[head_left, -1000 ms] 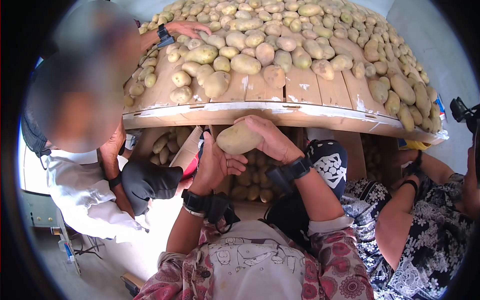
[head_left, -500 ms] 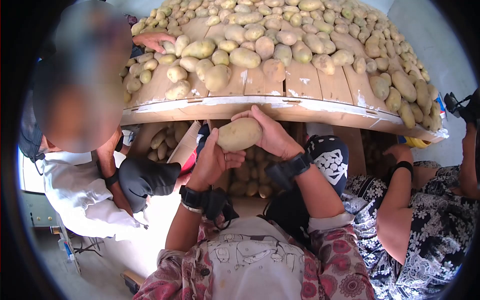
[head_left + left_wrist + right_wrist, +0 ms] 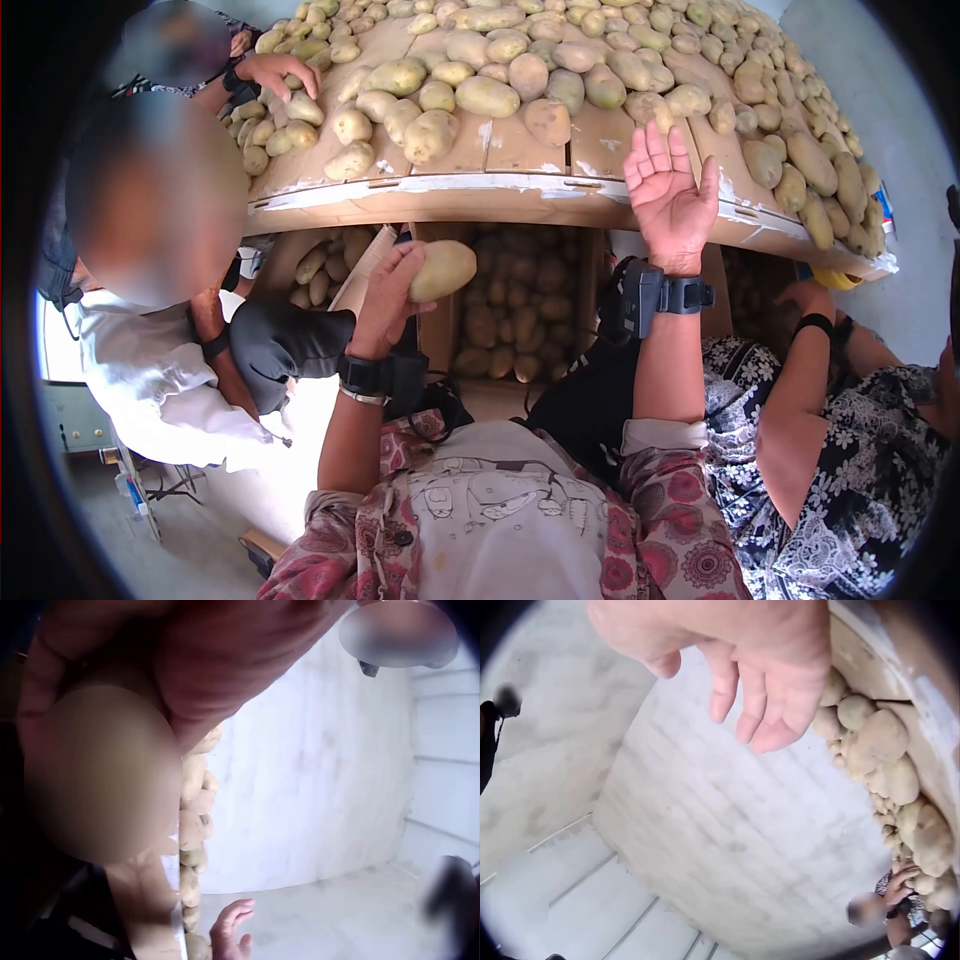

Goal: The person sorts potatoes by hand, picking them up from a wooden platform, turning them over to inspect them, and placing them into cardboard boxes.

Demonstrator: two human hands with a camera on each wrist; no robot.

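Observation:
A large pale-yellow potato (image 3: 443,272) sits in my left hand (image 3: 385,300), gripped between thumb and fingers just below the tabletop's front edge. In the left wrist view the potato is blurred, close to the palm. My right hand (image 3: 672,205) is raised at the front edge on the right, palm up with fingers extended and nothing in it. The right wrist view shows those fingers relaxed in front of the wall. Many potatoes (image 3: 487,97) lie spread over the tabletop beyond both hands.
Below the tabletop, a cardboard box (image 3: 438,335) holds more potatoes (image 3: 515,300). On the left a person in a white shirt (image 3: 150,385) sits close; another person's hand (image 3: 280,75) touches potatoes at the far left. A person in patterned black-and-white clothes (image 3: 840,450) sits at the right.
Both hands were on the potato; my right hand has let go and moved right and up, turning palm up. My left hand has shifted slightly left with the potato.

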